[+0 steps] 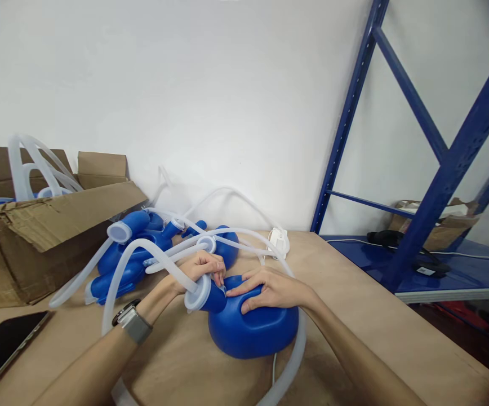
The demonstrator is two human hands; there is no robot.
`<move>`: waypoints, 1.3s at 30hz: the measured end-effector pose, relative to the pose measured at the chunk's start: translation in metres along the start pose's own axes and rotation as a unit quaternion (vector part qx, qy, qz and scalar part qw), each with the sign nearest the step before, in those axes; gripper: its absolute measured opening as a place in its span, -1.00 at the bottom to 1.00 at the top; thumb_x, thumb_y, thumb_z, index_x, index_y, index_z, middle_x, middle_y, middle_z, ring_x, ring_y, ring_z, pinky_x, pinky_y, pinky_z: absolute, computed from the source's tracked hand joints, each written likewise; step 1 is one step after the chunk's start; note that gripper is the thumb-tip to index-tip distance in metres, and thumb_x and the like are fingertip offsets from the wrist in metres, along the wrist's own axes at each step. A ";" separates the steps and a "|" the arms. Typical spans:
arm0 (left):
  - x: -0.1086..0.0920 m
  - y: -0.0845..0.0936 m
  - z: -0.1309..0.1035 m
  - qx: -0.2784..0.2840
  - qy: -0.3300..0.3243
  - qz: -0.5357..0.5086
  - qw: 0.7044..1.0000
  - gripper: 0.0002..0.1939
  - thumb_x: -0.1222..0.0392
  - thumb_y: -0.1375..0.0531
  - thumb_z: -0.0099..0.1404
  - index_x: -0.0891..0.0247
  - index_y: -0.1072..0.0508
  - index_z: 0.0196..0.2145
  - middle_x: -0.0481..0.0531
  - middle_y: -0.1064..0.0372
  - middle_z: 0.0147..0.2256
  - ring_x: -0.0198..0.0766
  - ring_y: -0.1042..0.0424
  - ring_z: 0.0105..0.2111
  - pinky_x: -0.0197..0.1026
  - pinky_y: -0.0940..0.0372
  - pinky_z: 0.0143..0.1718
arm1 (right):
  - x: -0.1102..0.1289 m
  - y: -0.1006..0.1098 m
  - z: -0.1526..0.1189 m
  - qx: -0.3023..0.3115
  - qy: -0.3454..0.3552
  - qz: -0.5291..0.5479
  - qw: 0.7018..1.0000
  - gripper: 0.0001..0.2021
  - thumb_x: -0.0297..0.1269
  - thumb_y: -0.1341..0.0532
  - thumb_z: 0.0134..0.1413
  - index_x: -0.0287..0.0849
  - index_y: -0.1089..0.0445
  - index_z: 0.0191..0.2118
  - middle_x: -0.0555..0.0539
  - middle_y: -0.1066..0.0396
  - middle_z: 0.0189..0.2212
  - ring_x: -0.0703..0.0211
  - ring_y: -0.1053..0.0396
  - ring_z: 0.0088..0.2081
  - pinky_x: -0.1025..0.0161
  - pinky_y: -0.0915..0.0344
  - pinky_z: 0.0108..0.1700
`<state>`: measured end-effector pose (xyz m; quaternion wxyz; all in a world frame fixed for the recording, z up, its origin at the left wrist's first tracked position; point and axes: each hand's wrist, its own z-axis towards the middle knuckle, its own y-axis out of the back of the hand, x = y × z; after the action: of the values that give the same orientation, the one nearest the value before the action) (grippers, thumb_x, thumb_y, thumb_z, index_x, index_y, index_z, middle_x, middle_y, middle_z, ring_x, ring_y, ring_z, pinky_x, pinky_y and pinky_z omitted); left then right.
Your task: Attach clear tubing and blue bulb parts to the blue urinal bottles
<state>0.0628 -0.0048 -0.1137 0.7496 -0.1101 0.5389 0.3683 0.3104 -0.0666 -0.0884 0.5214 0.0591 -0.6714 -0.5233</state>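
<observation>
A blue plastic urinal bottle (253, 338) lies on its side on the table in front of me, its capped neck (200, 294) pointing left. From the white cap a ribbed translucent hose (143, 245) loops up and around to the left, and hose also curves past the bottle's right side. My left hand (204, 268) is closed at the far side of the neck, fingertips pinched near a small clear piece. Across the top lies my right hand (265, 290), thumb and fingers curled onto the bottle, index fingertip close to that clear piece. The left fingertips are partly hidden.
More blue bottles (137, 254) with hoses lie behind and left. A cardboard box (58, 225) holds more hoses and bottles. A dark tablet-like device (5, 355) is at the left edge. A white device (278, 243) sits near the wall; a blue metal rack (422, 225) stands right.
</observation>
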 end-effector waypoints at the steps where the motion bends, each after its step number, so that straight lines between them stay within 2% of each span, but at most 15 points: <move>1: 0.000 -0.001 0.000 -0.002 -0.003 -0.003 1.000 -0.58 0.07 -0.22 0.37 0.29 -0.61 -0.59 0.12 -0.50 -0.51 -0.19 -0.44 -0.39 -0.18 -0.32 -0.25 | 0.000 0.000 0.000 0.000 0.001 -0.003 1.000 -0.54 0.10 -0.36 0.14 0.11 -0.54 0.12 -0.03 -0.57 -0.13 0.08 -0.48 -0.11 0.25 -0.33 -0.02; 7: -0.002 -0.010 0.000 0.005 0.034 -0.099 0.994 -0.56 0.00 -0.26 0.33 0.29 -0.53 -0.63 0.13 -0.49 -0.53 -0.11 -0.49 -0.36 -0.07 -0.35 -0.18 | -0.002 0.000 0.001 0.001 0.012 -0.004 1.000 -0.55 0.06 -0.37 0.14 0.11 -0.54 0.12 -0.01 -0.59 -0.09 0.03 -0.50 -0.04 0.23 -0.34 0.07; 10: -0.001 -0.014 0.001 0.003 0.041 -0.143 0.989 -0.52 -0.07 -0.29 0.29 0.29 -0.49 -0.66 0.12 -0.45 -0.61 -0.10 -0.48 -0.44 -0.05 -0.37 -0.26 | -0.003 0.000 0.001 0.001 0.014 0.002 1.000 -0.55 0.06 -0.37 0.13 0.11 -0.54 0.12 -0.02 -0.58 -0.02 0.00 -0.49 0.03 0.21 -0.33 0.11; 17: -0.001 -0.012 0.001 -0.018 0.034 -0.126 0.991 -0.54 -0.06 -0.30 0.28 0.30 -0.54 -0.65 0.11 -0.44 -0.62 -0.16 -0.46 -0.48 -0.12 -0.34 -0.30 | 0.001 0.001 0.000 0.001 0.018 0.009 1.000 -0.58 0.00 -0.38 0.15 0.15 -0.53 0.13 0.02 -0.52 0.11 0.02 -0.49 0.05 0.27 -0.35 0.06; 22: 0.000 -0.012 0.002 -0.045 0.062 -0.117 0.990 -0.55 -0.05 -0.32 0.25 0.30 -0.52 -0.66 0.11 -0.46 -0.60 -0.18 -0.44 -0.49 -0.14 -0.34 -0.32 | 0.003 0.002 0.000 0.005 0.011 0.021 1.000 -0.58 -0.02 -0.38 0.15 0.15 -0.52 0.14 0.02 -0.57 0.04 0.04 -0.51 0.02 0.28 -0.37 0.04; 27: 0.003 -0.012 0.001 -0.061 0.068 -0.154 0.984 -0.63 0.02 -0.31 0.24 0.31 -0.54 -0.62 0.12 -0.51 -0.54 -0.13 -0.47 -0.39 -0.09 -0.34 -0.20 | 0.000 0.002 -0.001 -0.007 -0.002 0.048 0.999 -0.56 0.00 -0.40 0.11 0.15 -0.53 0.13 0.03 -0.50 0.15 -0.03 -0.45 0.14 0.22 -0.39 0.09; 31: 0.005 -0.011 -0.002 -0.084 0.087 -0.162 0.979 -0.60 -0.02 -0.26 0.31 0.35 -0.58 -0.52 0.16 -0.55 -0.44 -0.11 -0.49 -0.33 -0.12 -0.35 -0.19 | -0.003 0.002 -0.002 -0.016 -0.021 0.063 0.998 -0.54 0.03 -0.39 0.12 0.12 -0.52 0.14 0.03 -0.48 0.19 -0.04 -0.44 0.16 0.23 -0.41 0.09; 36: 0.005 -0.016 -0.005 -0.182 0.144 -0.199 0.952 -0.53 -0.18 -0.21 0.33 0.34 -0.56 -0.39 0.18 -0.56 -0.35 -0.11 -0.51 -0.31 -0.13 -0.39 -0.23 | -0.004 0.003 -0.003 -0.035 -0.036 0.053 0.997 -0.46 0.09 -0.40 0.08 0.08 -0.51 0.16 -0.02 -0.52 0.14 -0.08 -0.46 0.15 0.16 -0.41 0.13; 39: 0.003 -0.015 -0.014 -0.237 0.157 -0.163 0.945 -0.55 -0.19 -0.22 0.31 0.32 -0.53 -0.32 0.14 -0.53 -0.33 -0.12 -0.48 -0.30 -0.16 -0.38 -0.28 | -0.003 0.010 -0.012 -0.070 -0.018 0.045 0.996 -0.43 0.10 -0.40 0.07 0.04 -0.50 0.18 -0.06 -0.50 0.16 -0.13 -0.43 0.19 0.04 -0.34 0.24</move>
<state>0.0634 -0.0223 -0.1253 0.6577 -0.4270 0.5216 0.3361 0.3254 -0.0680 -0.0832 0.5350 -0.0167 -0.6446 -0.5459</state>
